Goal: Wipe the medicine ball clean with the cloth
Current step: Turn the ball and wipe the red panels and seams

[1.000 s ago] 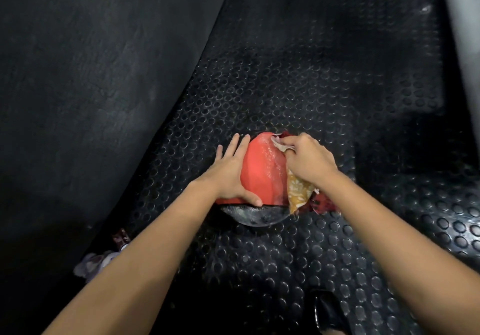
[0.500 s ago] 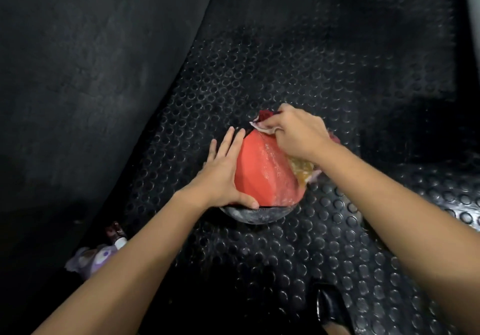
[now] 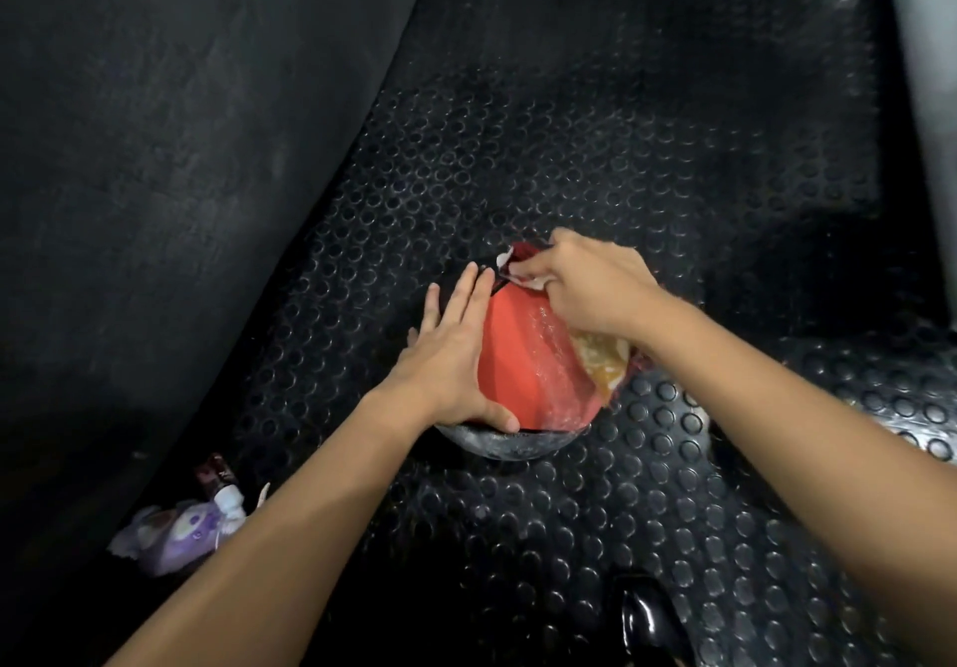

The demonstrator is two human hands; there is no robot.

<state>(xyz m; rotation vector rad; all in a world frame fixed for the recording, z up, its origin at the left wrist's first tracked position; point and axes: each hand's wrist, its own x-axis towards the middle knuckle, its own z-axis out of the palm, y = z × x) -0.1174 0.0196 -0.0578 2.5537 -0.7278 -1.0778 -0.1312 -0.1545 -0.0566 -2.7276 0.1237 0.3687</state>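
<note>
1. Medicine ball (image 3: 523,371): red panel facing up, black-grey underside, sits on the studded black rubber floor mat (image 3: 595,159), mid-frame
2. Left hand (image 3: 450,355): flat against the ball's left side, fingers straight and close together pointing away from the camera, thumb hooked along the lower edge of the red panel; grip is spread flat, pressing, not curled round anything
3. Right hand (image 3: 590,288): on the ball's upper right, fingers curled, grip pinching the cloth (image 3: 603,361) against the ball's top
4. Cloth: yellowish patterned part hangs down the ball's right side below the right wrist; a pale corner sticks out past the fingertips near the top, just beside the left hand's fingertips
5. Red panel shows a pale, streaky wet-looking sheen down the strip next to the cloth
6. Smooth dark mat (image 3: 181,148) fills the left side, its edge running diagonally beside the studded mat
7. Purple plush toy (image 3: 171,537) with a small white-capped bottle (image 3: 220,485) lies lower left, well apart from the ball, partly behind the left forearm
8. Glossy black object (image 3: 647,620) at the bottom edge, can't tell what it is
</note>
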